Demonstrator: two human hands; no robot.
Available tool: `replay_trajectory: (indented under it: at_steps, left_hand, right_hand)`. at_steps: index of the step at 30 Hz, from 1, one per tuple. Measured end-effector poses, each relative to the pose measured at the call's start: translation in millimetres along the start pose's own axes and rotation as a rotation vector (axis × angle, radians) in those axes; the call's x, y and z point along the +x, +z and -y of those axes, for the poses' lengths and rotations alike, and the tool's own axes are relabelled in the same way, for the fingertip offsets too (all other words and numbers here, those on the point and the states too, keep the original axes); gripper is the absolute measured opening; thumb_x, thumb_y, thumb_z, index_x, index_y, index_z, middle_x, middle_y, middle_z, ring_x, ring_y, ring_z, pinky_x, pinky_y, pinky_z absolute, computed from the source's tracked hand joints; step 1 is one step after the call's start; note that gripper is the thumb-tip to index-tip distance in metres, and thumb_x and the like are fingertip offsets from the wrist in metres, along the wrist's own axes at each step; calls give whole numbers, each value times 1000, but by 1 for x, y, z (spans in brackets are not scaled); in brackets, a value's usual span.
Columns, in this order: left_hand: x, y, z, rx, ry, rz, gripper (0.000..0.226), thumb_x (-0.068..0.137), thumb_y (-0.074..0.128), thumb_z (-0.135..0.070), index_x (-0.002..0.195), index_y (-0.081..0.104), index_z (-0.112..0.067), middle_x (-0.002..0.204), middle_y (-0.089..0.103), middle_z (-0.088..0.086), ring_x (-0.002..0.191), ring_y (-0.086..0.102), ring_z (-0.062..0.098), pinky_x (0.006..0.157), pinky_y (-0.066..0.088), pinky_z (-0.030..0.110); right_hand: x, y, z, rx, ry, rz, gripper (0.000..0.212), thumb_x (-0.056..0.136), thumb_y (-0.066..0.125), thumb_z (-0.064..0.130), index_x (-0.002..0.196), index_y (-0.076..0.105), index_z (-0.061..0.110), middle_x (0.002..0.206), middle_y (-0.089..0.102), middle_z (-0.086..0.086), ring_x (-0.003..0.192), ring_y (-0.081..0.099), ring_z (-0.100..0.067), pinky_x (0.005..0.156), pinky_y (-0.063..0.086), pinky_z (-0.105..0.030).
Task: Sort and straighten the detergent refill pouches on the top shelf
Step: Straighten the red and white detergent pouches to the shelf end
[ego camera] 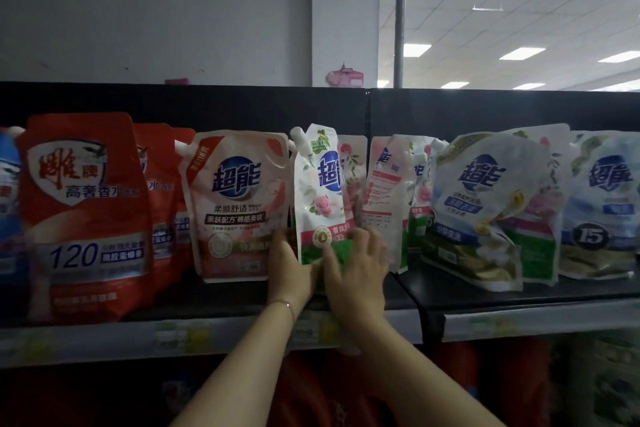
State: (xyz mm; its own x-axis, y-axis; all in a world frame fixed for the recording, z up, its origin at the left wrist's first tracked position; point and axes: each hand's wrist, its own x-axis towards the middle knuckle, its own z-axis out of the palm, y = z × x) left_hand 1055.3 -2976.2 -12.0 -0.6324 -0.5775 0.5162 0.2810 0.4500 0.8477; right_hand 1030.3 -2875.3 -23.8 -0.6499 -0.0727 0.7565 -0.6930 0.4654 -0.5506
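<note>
Fingers (363,236) of the right hand (360,267) curl over the lower right edge of the rose-print pouch (320,198), with the thumb laid across its green base. The left hand (291,267) grips the lower left edge, its fingertips tucked behind the film. Both forearms reach upward and converge at the pouch.

The top shelf (519,291) is a flat black board with a pale label strip along its front edge. At far left stands the large red pouch (86,211), glossy and upright. The blue-and-white pouch (481,204), right of centre, is crumpled and leaning. The pink pouch (239,204) is smooth, upright and has a corner spout.

The held pouch stands mid-row, just beside the pink one. It is white glossy film with printed roses and a white spout cap at its top. It is roughly upright but turned part-way edge-on, so its blue logo is cut off. Whether its base touches the shelf cannot be told. A thin bracelet (282,303) circles the left wrist.
</note>
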Motion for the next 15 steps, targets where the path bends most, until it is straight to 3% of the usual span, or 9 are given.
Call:
replay_trajectory:
  at_steps: [2,5,8,10,15]
  left_hand:
    - [2,1,4,21,-13,-19,58,68,84,-10,112,48,-11,114,60,6,103,61,19,89,53,40]
    - [1,3,3,105,3,-99,47,82,72,-8,118,41,-8,125,51,9,115,51,24,99,45,42]
    - [2,2,4,107,4,-212,28,92,55,-8,114,39,-12,121,53,9,108,55,27,91,49,45]
    - [3,1,3,93,-5,-249,16,95,49,-13,107,39,-15,113,56,9,97,59,30,82,52,46]
    - [3,5,4,163,30,-281,24,96,50,-35,101,37,-16,108,57,9,91,60,29,77,52,44]
  right_hand:
    - [11,-3,-6,130,166,-48,44,91,49,44,120,46,11,125,43,-6,120,38,-24,102,37,-45]
    - [26,-6,-12,309,351,107,45,95,51,36,128,45,5,127,50,-11,120,46,-29,99,40,-41]
    - [38,-5,-16,408,547,307,59,98,44,43,144,35,6,142,44,-13,129,42,-30,95,36,-33]
    - [45,-4,-23,453,618,351,66,96,45,48,146,32,7,146,41,-11,132,40,-29,102,36,-34]
    - [45,-3,-31,625,595,437,107,62,57,72,148,31,14,147,42,-7,133,42,-26,109,37,-47]
